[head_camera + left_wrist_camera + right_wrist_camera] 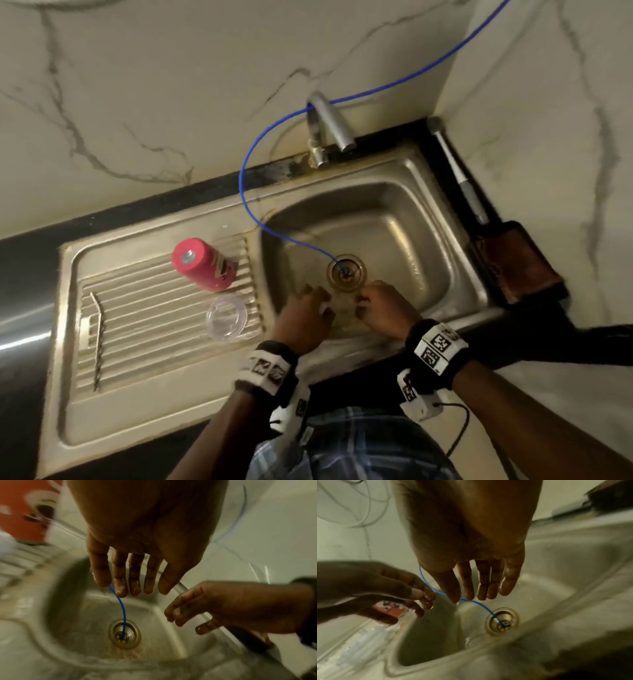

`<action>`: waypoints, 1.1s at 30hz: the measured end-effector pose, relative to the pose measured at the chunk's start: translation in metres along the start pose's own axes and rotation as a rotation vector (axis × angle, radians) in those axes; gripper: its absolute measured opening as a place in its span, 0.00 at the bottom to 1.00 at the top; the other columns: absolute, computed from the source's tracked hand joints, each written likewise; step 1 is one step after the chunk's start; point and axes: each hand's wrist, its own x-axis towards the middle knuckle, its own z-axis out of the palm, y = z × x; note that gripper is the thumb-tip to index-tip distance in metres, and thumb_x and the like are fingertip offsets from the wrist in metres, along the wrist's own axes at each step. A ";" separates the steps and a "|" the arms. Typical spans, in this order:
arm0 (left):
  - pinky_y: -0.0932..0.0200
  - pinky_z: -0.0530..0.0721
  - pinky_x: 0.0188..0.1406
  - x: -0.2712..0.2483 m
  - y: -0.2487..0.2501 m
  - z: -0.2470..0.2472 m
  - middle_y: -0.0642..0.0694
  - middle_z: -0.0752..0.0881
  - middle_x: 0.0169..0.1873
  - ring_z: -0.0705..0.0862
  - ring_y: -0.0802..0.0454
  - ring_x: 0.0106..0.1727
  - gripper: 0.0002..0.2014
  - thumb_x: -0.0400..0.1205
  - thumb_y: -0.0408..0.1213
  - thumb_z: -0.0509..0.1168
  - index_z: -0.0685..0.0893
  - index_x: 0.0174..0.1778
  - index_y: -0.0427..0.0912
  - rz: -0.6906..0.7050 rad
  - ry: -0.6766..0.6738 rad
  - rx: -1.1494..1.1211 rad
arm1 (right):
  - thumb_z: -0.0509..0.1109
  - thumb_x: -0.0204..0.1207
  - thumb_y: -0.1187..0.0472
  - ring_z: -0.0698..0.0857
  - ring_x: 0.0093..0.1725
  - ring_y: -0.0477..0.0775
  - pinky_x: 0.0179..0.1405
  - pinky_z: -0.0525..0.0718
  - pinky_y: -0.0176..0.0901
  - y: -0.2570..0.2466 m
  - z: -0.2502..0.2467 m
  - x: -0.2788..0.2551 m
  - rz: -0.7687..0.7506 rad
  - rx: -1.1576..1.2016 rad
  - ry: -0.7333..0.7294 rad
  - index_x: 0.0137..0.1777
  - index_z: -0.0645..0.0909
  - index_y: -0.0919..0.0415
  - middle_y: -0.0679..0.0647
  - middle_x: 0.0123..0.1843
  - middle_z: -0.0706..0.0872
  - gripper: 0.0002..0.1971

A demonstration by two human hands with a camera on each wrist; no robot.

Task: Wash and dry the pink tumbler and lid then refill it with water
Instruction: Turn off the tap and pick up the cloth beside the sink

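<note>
Each grip, left hand (305,322) and right hand (383,310), hangs slack and empty over the sink (442,219); the pink tumbler (22,515) is blurred and cropped.

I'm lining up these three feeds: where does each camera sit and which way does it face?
Head: above, facing down at the sink, pink tumbler and clear lid; both forearms show.
Left wrist: along the left hand toward the drain.
Right wrist: along the right hand, same basin.
Shared: drain, blue tube.

White marbled wall (171,85) meets a black counter (120,212) holding a steel sink (428,192).
</note>
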 end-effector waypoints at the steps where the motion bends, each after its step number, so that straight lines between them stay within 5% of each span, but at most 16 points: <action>1: 0.48 0.82 0.69 0.008 0.014 0.010 0.40 0.83 0.69 0.84 0.36 0.70 0.16 0.88 0.41 0.68 0.87 0.71 0.44 0.021 -0.062 0.053 | 0.74 0.76 0.60 0.88 0.59 0.64 0.62 0.83 0.49 0.009 -0.003 -0.004 0.011 -0.003 0.009 0.56 0.91 0.60 0.63 0.57 0.89 0.11; 6: 0.50 0.77 0.72 0.032 0.073 0.042 0.40 0.80 0.74 0.80 0.37 0.75 0.15 0.88 0.40 0.69 0.86 0.70 0.42 0.212 -0.111 0.093 | 0.75 0.80 0.60 0.89 0.54 0.59 0.59 0.85 0.53 0.048 -0.030 -0.026 -0.015 0.141 0.236 0.60 0.90 0.58 0.58 0.55 0.88 0.10; 9: 0.61 0.71 0.64 0.037 0.104 0.045 0.44 0.83 0.64 0.81 0.44 0.67 0.13 0.87 0.37 0.71 0.88 0.68 0.43 0.342 0.054 0.025 | 0.75 0.81 0.61 0.89 0.52 0.57 0.56 0.87 0.53 0.065 -0.049 -0.036 -0.082 0.193 0.420 0.61 0.89 0.59 0.57 0.54 0.88 0.10; 12: 0.57 0.84 0.55 0.035 0.125 0.039 0.53 0.83 0.56 0.84 0.56 0.51 0.13 0.87 0.33 0.72 0.86 0.66 0.46 0.364 0.234 -0.111 | 0.75 0.82 0.62 0.88 0.50 0.48 0.51 0.89 0.44 0.071 -0.066 -0.041 -0.184 0.261 0.651 0.61 0.88 0.58 0.52 0.55 0.87 0.10; 18: 0.77 0.74 0.39 0.038 0.140 0.028 0.53 0.79 0.43 0.80 0.65 0.41 0.11 0.78 0.21 0.76 0.83 0.44 0.41 0.447 0.464 -0.138 | 0.78 0.77 0.68 0.85 0.47 0.45 0.45 0.90 0.39 0.073 -0.079 -0.039 -0.226 0.311 0.761 0.53 0.83 0.59 0.48 0.55 0.79 0.09; 22: 0.70 0.75 0.39 0.051 0.142 0.030 0.54 0.81 0.40 0.81 0.58 0.39 0.12 0.74 0.26 0.75 0.82 0.42 0.47 0.355 0.356 -0.099 | 0.77 0.74 0.72 0.81 0.43 0.47 0.41 0.86 0.39 0.072 -0.080 -0.032 -0.237 0.301 0.813 0.43 0.77 0.61 0.50 0.47 0.78 0.10; 25: 0.49 0.83 0.58 0.068 0.128 0.040 0.44 0.85 0.64 0.85 0.40 0.64 0.21 0.78 0.36 0.78 0.85 0.67 0.47 0.098 -0.036 0.126 | 0.74 0.74 0.65 0.78 0.67 0.57 0.59 0.82 0.47 0.079 -0.072 -0.022 0.026 0.061 0.299 0.59 0.81 0.59 0.55 0.66 0.76 0.13; 27: 0.47 0.81 0.68 0.072 0.124 0.040 0.41 0.81 0.74 0.82 0.40 0.72 0.30 0.82 0.41 0.78 0.79 0.80 0.45 0.039 -0.133 0.161 | 0.74 0.76 0.62 0.75 0.74 0.58 0.66 0.80 0.48 0.088 -0.066 -0.019 0.086 0.057 0.143 0.72 0.77 0.56 0.55 0.76 0.70 0.24; 31: 0.55 0.88 0.57 0.067 0.131 0.030 0.55 0.91 0.58 0.89 0.60 0.51 0.12 0.87 0.38 0.74 0.89 0.66 0.49 0.212 0.145 -0.063 | 0.76 0.79 0.61 0.83 0.54 0.42 0.49 0.77 0.24 0.086 -0.070 -0.024 -0.057 0.193 0.523 0.63 0.83 0.54 0.46 0.65 0.77 0.14; 33: 0.53 0.90 0.57 0.067 0.130 0.034 0.56 0.93 0.54 0.91 0.59 0.54 0.09 0.88 0.40 0.72 0.90 0.63 0.50 0.223 0.121 -0.100 | 0.75 0.81 0.59 0.85 0.47 0.43 0.46 0.79 0.24 0.087 -0.070 -0.023 -0.071 0.252 0.624 0.56 0.86 0.57 0.47 0.54 0.84 0.06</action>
